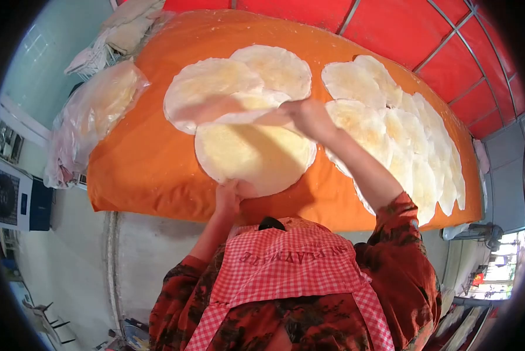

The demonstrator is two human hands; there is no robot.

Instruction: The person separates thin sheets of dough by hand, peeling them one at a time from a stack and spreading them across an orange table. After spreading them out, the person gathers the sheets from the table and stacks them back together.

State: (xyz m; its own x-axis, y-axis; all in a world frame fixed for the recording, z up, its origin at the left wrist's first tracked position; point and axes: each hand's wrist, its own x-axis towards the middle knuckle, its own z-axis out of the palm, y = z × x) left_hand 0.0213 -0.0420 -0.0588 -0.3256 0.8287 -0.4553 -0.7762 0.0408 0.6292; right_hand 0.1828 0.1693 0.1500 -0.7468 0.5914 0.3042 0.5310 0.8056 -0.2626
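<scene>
- Watching from far away, I find the near dough round (pixel 248 155) on the tabletop (pixel 139 140), just before the checked apron (pixel 283 260), probably so that both hands reach it easily.
- The right hand (pixel 311 116) is raised over its far side, fingers seemingly pinching the edge of a thin sheet (pixel 233 119); blur does not let me tell if this is a fold of the same round or another piece.
- The left hand (pixel 228 193) touches the near edge, perhaps to steady it; I cannot tell if it pinches or only presses.
- Two farther rounds (pixel 198 82) overlap behind.
- To the right, many spread rounds (pixel 400 137) overlap closely, I think for saving room.
- To the left, a plastic bag (pixel 93 117) wraps pale contents, maybe against drying.
</scene>
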